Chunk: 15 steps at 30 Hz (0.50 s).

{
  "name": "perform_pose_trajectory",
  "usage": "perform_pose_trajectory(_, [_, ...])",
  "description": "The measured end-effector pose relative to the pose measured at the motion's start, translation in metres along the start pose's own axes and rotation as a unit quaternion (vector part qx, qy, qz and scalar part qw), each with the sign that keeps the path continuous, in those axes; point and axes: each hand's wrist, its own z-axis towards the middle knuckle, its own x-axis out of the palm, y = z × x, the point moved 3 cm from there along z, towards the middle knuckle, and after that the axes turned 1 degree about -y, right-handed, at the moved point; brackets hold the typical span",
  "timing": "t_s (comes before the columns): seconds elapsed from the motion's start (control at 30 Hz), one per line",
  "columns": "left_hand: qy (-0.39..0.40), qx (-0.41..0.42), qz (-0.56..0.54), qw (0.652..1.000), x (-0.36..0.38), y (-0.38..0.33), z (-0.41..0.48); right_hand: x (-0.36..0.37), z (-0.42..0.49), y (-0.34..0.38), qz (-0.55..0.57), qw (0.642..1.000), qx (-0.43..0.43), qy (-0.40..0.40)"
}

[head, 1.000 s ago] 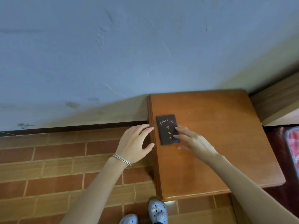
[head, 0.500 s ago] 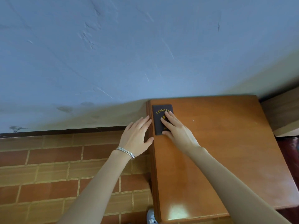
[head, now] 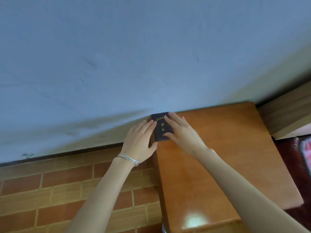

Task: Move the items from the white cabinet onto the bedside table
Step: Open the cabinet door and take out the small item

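Observation:
A small dark booklet (head: 162,129) with gold lettering lies flat in the far left corner of the wooden bedside table (head: 227,148), right against the wall. My right hand (head: 183,133) rests on the booklet's right side with straight fingers, its thumb at the near right corner. My left hand (head: 140,142), with silver bangles on the wrist, sits at the table's left edge; its straight fingertips touch the booklet's left side. The white cabinet is out of view.
A pale blue wall (head: 134,56) rises directly behind the table. Brown brick-pattern floor tiles (head: 58,190) lie to the left. A wooden bed frame (head: 286,115) stands at the right, with dark red and pink bedding (head: 304,153) below it.
My right hand has slid the booklet from the table's left middle back into the far left corner by the wall. My left hand has followed along the table's edge and now touches the booklet.

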Motion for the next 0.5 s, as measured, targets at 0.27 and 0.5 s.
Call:
perform_pose_trajectory(0.27, [-0.102,0.197,0.035,0.974,-0.17,-0.166,0.019,-0.212,-0.115,0.008,-0.134,0.972,0.052,-0.184])
perform_pose_trajectory(0.5, [-0.135,0.439,0.039,0.888,-0.244,-0.346,-0.031,-0.346,-0.3,0.032,-0.229,0.907,0.174,-0.308])
